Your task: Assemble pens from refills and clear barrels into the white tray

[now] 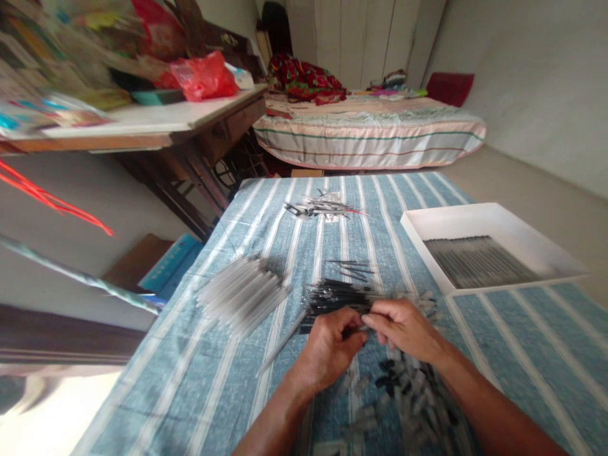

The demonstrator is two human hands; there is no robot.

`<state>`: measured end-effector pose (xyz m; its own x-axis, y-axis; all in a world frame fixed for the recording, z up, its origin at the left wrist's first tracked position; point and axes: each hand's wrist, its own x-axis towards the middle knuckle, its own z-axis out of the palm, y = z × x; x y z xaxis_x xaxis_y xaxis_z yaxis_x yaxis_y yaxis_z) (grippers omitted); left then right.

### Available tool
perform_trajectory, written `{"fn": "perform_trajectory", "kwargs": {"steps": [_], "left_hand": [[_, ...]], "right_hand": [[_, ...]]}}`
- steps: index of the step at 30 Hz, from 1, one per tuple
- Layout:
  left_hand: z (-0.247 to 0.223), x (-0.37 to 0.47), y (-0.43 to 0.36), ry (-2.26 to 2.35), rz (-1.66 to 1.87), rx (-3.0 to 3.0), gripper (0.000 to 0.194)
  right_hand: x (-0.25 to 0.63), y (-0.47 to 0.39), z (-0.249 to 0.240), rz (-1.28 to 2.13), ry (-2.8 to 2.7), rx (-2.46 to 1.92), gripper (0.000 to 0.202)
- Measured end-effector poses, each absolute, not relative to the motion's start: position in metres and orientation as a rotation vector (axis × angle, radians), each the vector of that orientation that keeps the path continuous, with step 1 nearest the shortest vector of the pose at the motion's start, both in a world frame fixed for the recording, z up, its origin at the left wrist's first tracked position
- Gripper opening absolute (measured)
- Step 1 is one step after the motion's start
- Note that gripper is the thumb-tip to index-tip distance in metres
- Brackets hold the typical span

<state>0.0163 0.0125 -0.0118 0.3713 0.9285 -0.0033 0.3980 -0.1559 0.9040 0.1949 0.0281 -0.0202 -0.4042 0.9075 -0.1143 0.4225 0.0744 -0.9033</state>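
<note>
My left hand (330, 342) and my right hand (403, 326) meet over the table, fingers pinched together. Whatever small piece they hold is mostly hidden between the fingertips. Just beyond them lies a pile of thin black pen refills (332, 294). One clear pen barrel (282, 342) slants out to the left of my left hand; whether that hand touches it, I cannot tell. Farther left is a stack of translucent pen barrels (242, 294), blurred. Below my right hand, grey and black pen caps (413, 392) are heaped, with more small pale pieces (427, 304) beyond it.
A white box (427, 259) at the right holds a row of pens (479, 259). Loose refills (351, 269) and a small mixed pile (327, 206) lie farther back on the striped cloth (190, 354). A cluttered desk (156, 130) stands left, a bed (370, 136) behind.
</note>
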Motion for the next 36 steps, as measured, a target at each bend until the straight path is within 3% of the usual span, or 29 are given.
{"fn": "perform_trajectory", "kwargs": {"steps": [10, 26, 29, 32, 36], "left_hand": [[0.000, 0.007, 0.021, 1.094, 0.603, 2.057, 0.017], [-0.005, 0.010, 0.016, 1.343, 0.596, 2.091, 0.005], [-0.004, 0.006, 0.021, 1.492, 0.703, 2.016, 0.004], [-0.001, 0.002, 0.026, 1.605, 0.872, 1.855, 0.010], [0.004, 0.000, 0.027, 1.611, 1.022, 1.548, 0.018]], "right_hand": [[0.195, 0.030, -0.017, 1.263, -1.773, -1.409, 0.044], [0.197, 0.029, -0.017, 1.307, -1.729, -1.471, 0.045], [0.199, 0.026, -0.013, 1.297, -1.878, -1.317, 0.038], [0.193, 0.019, -0.008, 1.334, -2.221, -1.067, 0.018], [0.178, 0.005, -0.006, 1.050, -2.749, -1.005, 0.009]]}}
